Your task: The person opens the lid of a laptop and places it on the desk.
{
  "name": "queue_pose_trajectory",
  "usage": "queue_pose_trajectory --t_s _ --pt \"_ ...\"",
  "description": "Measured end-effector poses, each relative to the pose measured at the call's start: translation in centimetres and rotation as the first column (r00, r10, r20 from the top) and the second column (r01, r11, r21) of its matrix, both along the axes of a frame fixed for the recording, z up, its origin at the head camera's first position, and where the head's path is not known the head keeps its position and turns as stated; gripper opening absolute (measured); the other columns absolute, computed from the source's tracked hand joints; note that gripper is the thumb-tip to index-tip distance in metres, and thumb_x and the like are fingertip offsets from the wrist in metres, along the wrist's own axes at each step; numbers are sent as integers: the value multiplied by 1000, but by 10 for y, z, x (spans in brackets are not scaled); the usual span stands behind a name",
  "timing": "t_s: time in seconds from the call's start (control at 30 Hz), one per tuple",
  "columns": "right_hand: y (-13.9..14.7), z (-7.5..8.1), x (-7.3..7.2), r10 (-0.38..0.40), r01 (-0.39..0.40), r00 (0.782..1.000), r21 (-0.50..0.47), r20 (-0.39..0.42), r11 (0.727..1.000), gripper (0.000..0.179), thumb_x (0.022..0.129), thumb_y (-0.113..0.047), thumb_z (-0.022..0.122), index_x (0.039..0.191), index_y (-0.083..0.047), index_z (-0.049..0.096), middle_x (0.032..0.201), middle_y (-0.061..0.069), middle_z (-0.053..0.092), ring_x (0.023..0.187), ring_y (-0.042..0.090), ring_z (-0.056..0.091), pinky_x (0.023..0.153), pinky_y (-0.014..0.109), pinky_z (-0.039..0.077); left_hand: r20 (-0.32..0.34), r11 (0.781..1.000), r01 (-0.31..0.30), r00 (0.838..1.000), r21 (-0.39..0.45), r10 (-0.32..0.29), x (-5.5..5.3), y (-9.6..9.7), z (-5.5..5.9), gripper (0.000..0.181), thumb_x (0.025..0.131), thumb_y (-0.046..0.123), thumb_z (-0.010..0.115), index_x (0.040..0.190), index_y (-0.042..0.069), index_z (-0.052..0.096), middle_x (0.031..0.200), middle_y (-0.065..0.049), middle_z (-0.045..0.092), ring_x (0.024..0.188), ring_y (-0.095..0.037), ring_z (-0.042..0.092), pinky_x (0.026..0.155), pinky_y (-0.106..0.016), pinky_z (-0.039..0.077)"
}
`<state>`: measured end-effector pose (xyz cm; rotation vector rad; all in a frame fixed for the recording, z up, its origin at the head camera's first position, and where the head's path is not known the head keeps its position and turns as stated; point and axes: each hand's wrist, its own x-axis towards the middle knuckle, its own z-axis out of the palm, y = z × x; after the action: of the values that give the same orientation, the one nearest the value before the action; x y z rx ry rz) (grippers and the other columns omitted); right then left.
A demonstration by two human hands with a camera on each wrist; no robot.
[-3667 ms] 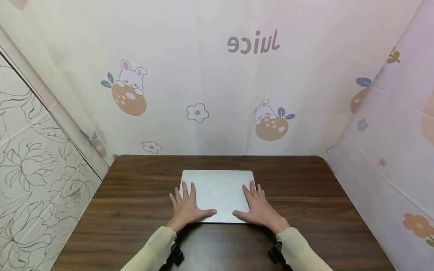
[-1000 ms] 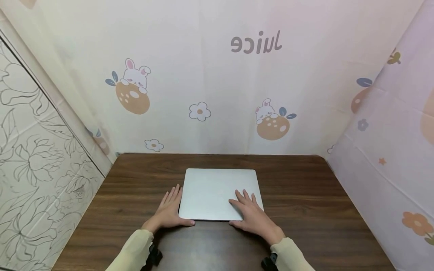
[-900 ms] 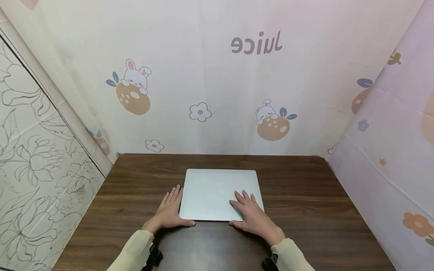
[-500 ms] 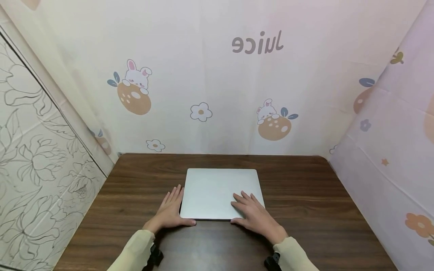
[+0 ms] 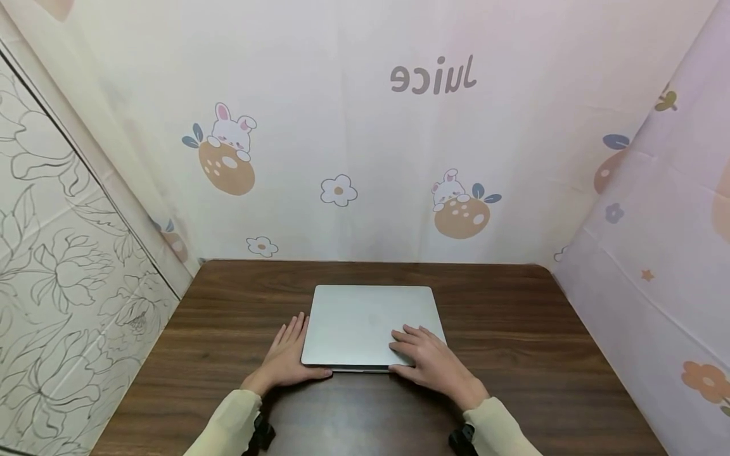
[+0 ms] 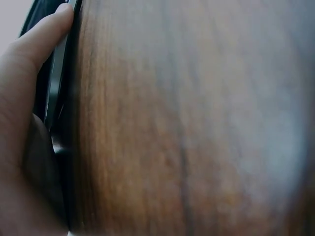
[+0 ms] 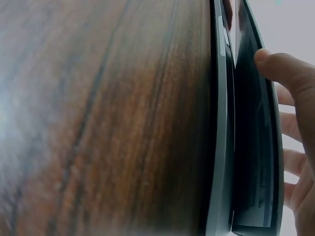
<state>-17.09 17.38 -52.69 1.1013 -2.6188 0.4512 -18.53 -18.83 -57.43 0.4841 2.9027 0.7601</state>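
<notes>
A silver laptop (image 5: 359, 323) lies on the wooden table, its front edge towards me and its lid raised a little. My right hand (image 5: 433, 364) pinches the lid near the front right. In the right wrist view the thumb (image 7: 283, 69) is on the lid's dark inner side (image 7: 253, 142), the fingers behind the lid, and a narrow gap separates it from the base (image 7: 221, 123). Along the left side, my left hand (image 5: 287, 362) lies with straight fingers. Its thumb (image 6: 42, 39) touches the front edge at the left corner.
The brown wooden table (image 5: 228, 316) extends around the laptop. Behind it hangs a pale cloth (image 5: 376, 139) printed with rabbits and flowers. More cloth hangs at the right (image 5: 639, 316), and a flower-line panel (image 5: 68, 272) stands at the left.
Both hands first lay spread on the lid, then moved to the front corners. The right fingers have drawn together and the lid's front edge has risen slightly. The left hand has barely moved lately.
</notes>
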Motion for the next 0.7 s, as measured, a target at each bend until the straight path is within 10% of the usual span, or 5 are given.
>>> queue_pose_trajectory --t_s 0.7 --pt "4 15 -11 130 -134 975 -12 -179 991 36 98 -33 71 123 -8 74 127 14 73 115 37 71 94 53 58 53 999 7 999 -37 -5 -6 -2 -8 138 68 87 69 166 9 11 174 -15 0 161 -33 0 127 -53 3"
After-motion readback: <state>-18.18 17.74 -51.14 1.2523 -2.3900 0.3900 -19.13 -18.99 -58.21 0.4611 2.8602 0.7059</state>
